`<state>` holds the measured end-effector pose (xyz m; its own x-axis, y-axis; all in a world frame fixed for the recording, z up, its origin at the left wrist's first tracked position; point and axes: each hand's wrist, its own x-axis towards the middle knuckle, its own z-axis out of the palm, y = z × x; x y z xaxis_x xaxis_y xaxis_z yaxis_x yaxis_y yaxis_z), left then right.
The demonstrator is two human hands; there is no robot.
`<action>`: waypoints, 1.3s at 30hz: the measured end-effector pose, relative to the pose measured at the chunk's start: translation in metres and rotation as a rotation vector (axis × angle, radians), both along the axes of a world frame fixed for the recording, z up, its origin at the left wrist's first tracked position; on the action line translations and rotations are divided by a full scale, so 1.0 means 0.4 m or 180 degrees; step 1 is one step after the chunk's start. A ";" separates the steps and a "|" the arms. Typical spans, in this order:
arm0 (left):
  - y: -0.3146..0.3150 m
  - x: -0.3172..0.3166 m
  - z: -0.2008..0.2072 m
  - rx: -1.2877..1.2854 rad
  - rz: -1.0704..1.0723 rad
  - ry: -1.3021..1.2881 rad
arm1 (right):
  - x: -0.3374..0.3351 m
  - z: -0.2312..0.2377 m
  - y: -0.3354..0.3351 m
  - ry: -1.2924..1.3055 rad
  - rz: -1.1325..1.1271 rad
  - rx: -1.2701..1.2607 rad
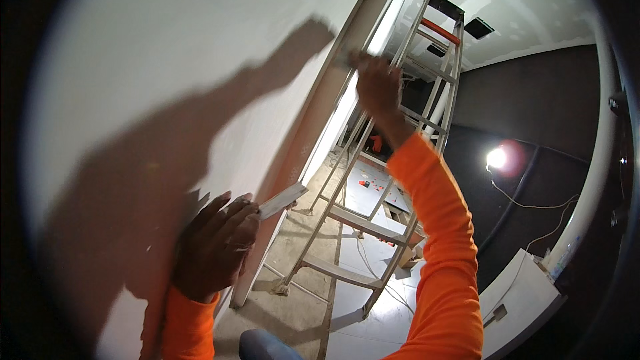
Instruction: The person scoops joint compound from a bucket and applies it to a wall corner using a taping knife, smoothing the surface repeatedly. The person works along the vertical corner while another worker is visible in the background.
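Note:
My right hand (380, 90) is raised and closed round what looks like a putty knife (344, 59). Its blade, partly blurred, meets the end face of the wall (319, 103) near the upper corner. Lower down, my left hand (223, 240) is closed on a flat pale strip-shaped tool (283, 201) that looks smeared with compound. That tool points toward the wall's end, and the rest of it is hidden by my fingers. Both forearms wear orange sleeves. My arm throws a large shadow on the white wall (167, 33).
A stepladder (353, 217) stands right of the wall end, close behind my right arm. Cables (373, 260) cross the floor. A lit work lamp (497, 158) hangs before a dark wall, its wire running to a pale column (597, 153). A white panel (517, 293) is at lower right.

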<state>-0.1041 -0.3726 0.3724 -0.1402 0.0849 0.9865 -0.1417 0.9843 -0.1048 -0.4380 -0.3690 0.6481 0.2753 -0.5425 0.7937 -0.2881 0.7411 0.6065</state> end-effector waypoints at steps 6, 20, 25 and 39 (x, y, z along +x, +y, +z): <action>-0.001 0.000 -0.004 0.0056 0.0058 0.0051 | -0.061 0.450 -0.029 0.0497 0.0216 -0.0218; 0.000 0.000 0.003 0.0011 0.0132 0.0045 | -0.033 0.284 -0.054 0.0221 -0.0007 0.0175; -0.002 -0.003 -0.002 0.0003 0.0040 0.0074 | -0.018 0.034 -0.059 0.0254 0.0331 0.0092; -0.034 -0.003 -0.017 -0.0068 0.0182 -0.0031 | 0.005 -0.642 -0.031 -0.1582 0.1637 0.1118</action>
<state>-0.1053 -0.3864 0.3656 -0.1551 0.0975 0.9831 -0.1966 0.9722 -0.1275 -0.4362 -0.3813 0.3914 0.2177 -0.6849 0.6953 -0.8403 0.2309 0.4905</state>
